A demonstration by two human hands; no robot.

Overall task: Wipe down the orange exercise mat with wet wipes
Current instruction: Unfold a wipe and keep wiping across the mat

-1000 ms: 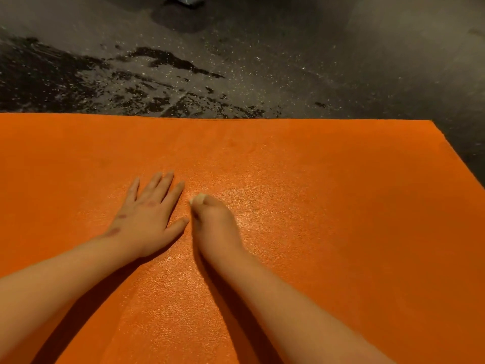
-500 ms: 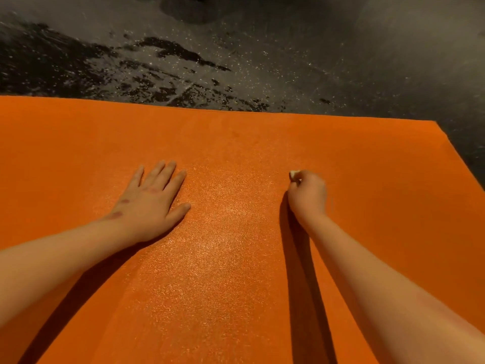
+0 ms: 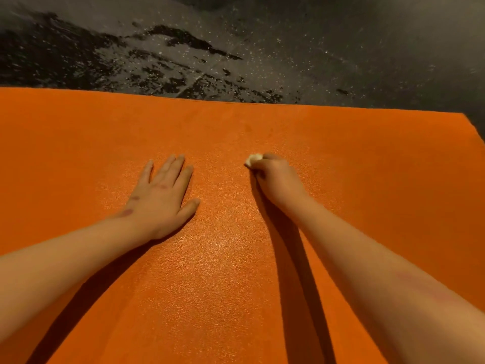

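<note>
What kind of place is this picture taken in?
Probably a gym or workout room: a textured orange exercise mat lies on a dark speckled floor; the right hand grips a crumpled white wipe.

A dark grey floor (image 3: 354, 53) is seen across the top of the view and down the far right edge. It is scattered all over with small white specks (image 3: 265, 46). Irregular black patches (image 3: 60, 61) are spread over its left and middle parts, densest at the left and broken into smaller blotches toward the centre. Whether they are wet or worn cannot be told. A faint pale line (image 3: 193, 84) is traced at a slant through the blotches. A darker shadowed area (image 3: 210, 0) is cut off by the top edge.
</note>
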